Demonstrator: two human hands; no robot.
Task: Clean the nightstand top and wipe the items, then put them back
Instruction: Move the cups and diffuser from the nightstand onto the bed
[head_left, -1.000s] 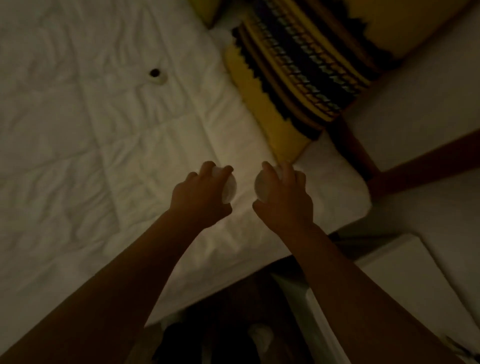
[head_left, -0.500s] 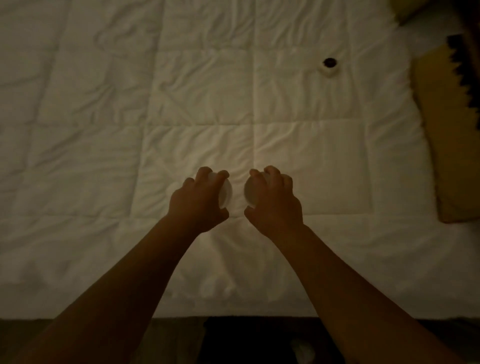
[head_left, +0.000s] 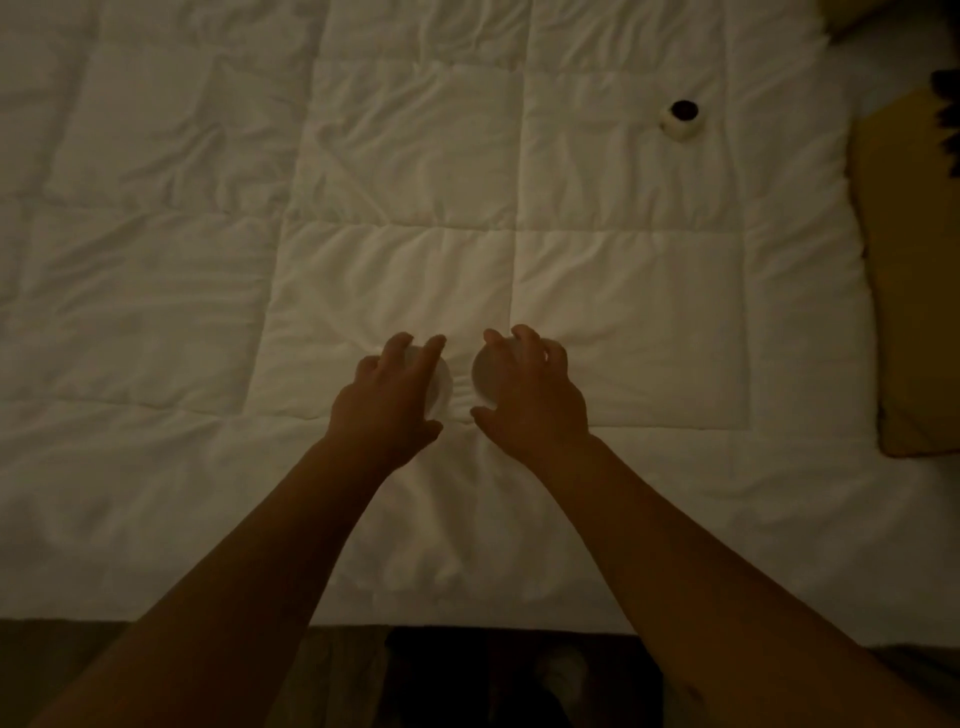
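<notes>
Gripping round white objects (head_left: 483, 376), hands (head_left: 387, 402) side by side

Bedroom: quilted duvet (head_left: 415, 208), pillow (head_left: 914, 312).

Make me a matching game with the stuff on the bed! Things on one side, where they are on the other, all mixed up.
Things:
1. left hand
2. right hand
3. small jar
4. yellow pillow

Places:
A. far right edge of the bed
B. standing alone on the quilt, far right
C. on the round white thing nearer the pillow
D. on the round white thing farther from the pillow

Pairs: 1-D, 2-C, 3-B, 4-A
</notes>
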